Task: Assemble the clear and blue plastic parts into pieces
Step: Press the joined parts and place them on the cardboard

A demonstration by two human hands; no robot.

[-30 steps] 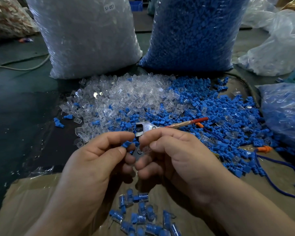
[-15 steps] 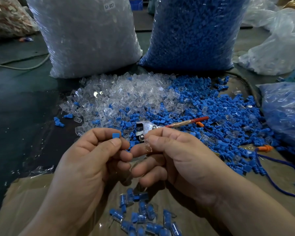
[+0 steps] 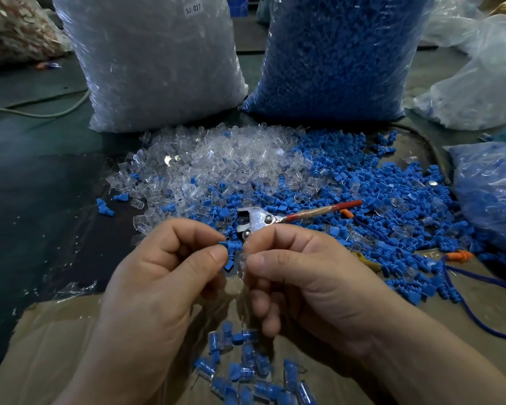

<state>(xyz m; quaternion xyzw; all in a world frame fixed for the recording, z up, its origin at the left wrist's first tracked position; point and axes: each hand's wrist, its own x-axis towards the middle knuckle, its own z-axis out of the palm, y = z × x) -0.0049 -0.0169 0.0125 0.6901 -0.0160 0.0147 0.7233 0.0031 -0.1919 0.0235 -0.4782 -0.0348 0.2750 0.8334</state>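
My left hand (image 3: 161,276) pinches a blue plastic part (image 3: 231,252) between thumb and forefinger. My right hand (image 3: 307,276) pinches a clear plastic part (image 3: 242,263) right beside it, the two parts nearly touching. Behind my hands lies a heap of loose clear parts (image 3: 216,162) on the left and loose blue parts (image 3: 362,194) on the right. Several joined clear-and-blue pieces (image 3: 251,372) lie on the cardboard below my hands.
A metal plier tool with a red handle (image 3: 278,219) lies on the parts just past my fingers. A big bag of clear parts (image 3: 155,62) and one of blue parts (image 3: 339,57) stand behind. Another bag (image 3: 491,194) sits at right, with blue cord (image 3: 479,317) nearby.
My left hand has turned the blue part so it points toward the right hand. Both hands have come closer together, bringing the blue part up to the clear one.
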